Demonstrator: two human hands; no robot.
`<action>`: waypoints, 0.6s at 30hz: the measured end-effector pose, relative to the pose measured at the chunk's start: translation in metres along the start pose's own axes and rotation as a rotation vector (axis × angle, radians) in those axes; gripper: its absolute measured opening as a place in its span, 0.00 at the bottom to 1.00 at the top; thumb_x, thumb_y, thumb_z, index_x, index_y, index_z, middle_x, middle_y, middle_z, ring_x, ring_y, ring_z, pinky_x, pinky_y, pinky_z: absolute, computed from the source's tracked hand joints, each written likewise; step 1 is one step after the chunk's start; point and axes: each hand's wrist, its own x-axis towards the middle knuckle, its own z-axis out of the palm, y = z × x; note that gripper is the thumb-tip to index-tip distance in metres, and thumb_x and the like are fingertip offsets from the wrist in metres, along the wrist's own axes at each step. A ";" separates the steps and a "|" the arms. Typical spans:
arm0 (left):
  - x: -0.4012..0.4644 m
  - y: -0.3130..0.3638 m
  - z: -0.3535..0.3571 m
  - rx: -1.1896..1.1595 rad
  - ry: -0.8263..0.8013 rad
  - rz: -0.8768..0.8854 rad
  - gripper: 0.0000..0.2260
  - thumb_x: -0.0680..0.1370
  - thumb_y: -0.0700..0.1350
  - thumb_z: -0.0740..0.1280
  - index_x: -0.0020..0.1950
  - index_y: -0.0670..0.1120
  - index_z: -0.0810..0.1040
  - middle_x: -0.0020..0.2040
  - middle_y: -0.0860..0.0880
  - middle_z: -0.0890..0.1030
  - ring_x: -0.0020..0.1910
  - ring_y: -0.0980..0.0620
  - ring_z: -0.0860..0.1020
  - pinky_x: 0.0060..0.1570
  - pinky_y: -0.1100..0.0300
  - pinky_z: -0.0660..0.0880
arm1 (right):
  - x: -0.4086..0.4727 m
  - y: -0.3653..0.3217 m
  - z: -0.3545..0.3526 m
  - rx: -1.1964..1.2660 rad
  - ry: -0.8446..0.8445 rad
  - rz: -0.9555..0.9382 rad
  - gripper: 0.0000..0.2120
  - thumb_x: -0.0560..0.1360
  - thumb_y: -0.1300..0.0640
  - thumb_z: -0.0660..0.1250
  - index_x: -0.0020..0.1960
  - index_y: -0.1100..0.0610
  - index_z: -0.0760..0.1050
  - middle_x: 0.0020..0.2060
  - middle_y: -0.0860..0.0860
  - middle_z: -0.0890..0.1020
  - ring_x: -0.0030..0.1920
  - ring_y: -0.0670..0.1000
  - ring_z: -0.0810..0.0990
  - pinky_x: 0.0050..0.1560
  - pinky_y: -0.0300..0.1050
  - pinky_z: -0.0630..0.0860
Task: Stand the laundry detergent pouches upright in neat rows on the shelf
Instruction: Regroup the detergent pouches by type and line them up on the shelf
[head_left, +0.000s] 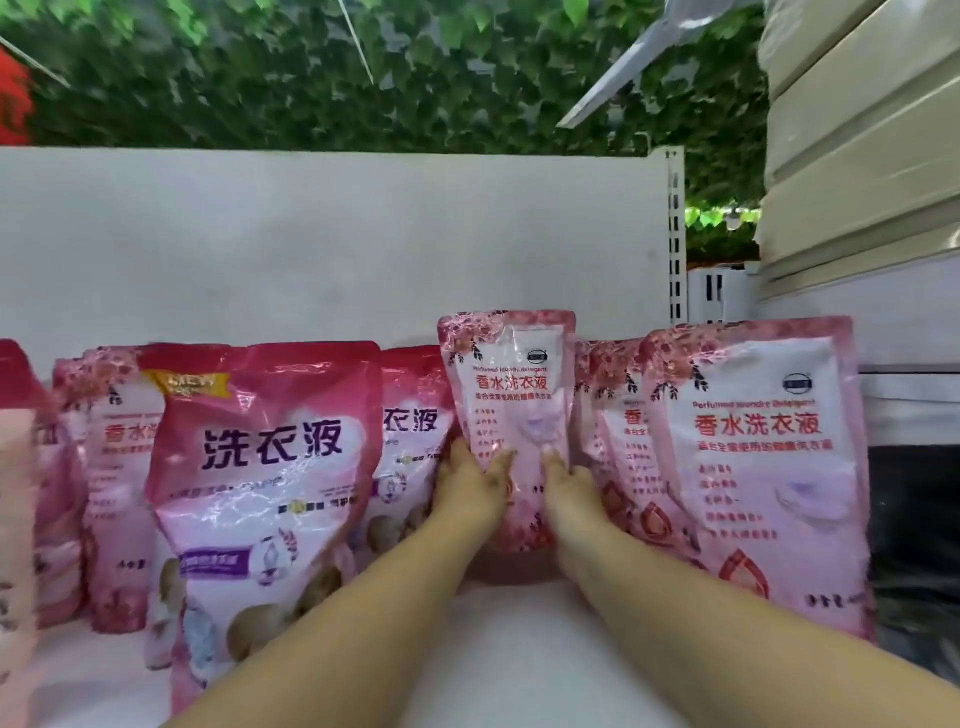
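Gripping one pink pouch (506, 395) from both sides, the two hands meet at its lower half: the left hand (470, 480) wraps the left edge with the thumb across the front, and the right hand (569, 491) wraps the right edge in the same way, so both hands are clamped on this pouch. The pouch stands upright near the middle of the white shelf (519, 649), toward its back edge, with its top close to the grey back panel (311, 244); whether it touches the panel, I cannot tell. Both bare forearms reach in from the front edge of the shelf. Just beside the held pouch on the right stands a second-row pouch (618, 431), half hidden, and in front of it, toward the right front corner, a large light-pink pouch (758, 467) stands upright and leans a little. On the left of the held pouch a dark-pink pouch (410, 431) stands at the back, touching the left hand, and before it a bigger dark-pink pouch (265, 467) stands nearer to the front edge. More to the left there is another light-pink pouch (122, 467) at the back, and at the left edge of the shelf more pouches are only partly in view. Behind the back panel a wall of green leaves (311, 67) rises, and a slotted white upright (675, 234) closes the panel on the right.
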 end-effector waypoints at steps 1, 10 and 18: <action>0.003 -0.003 -0.002 0.044 0.021 -0.021 0.24 0.78 0.51 0.62 0.70 0.44 0.63 0.68 0.40 0.68 0.66 0.41 0.68 0.66 0.49 0.64 | 0.002 0.002 0.002 -0.026 0.016 0.005 0.23 0.79 0.48 0.55 0.65 0.65 0.67 0.61 0.61 0.74 0.61 0.61 0.73 0.61 0.52 0.70; -0.001 -0.014 -0.011 0.366 0.002 -0.160 0.35 0.78 0.63 0.48 0.76 0.44 0.44 0.77 0.44 0.42 0.75 0.43 0.46 0.71 0.47 0.47 | 0.015 0.022 0.006 -0.230 0.160 -0.020 0.25 0.81 0.49 0.49 0.64 0.68 0.68 0.63 0.64 0.72 0.64 0.63 0.70 0.64 0.51 0.65; 0.002 -0.018 -0.014 0.224 0.067 0.044 0.23 0.80 0.57 0.50 0.66 0.43 0.70 0.66 0.41 0.70 0.66 0.42 0.68 0.63 0.53 0.65 | 0.013 0.013 0.007 -0.206 0.096 0.047 0.27 0.80 0.46 0.50 0.72 0.64 0.57 0.70 0.62 0.63 0.69 0.62 0.63 0.68 0.54 0.61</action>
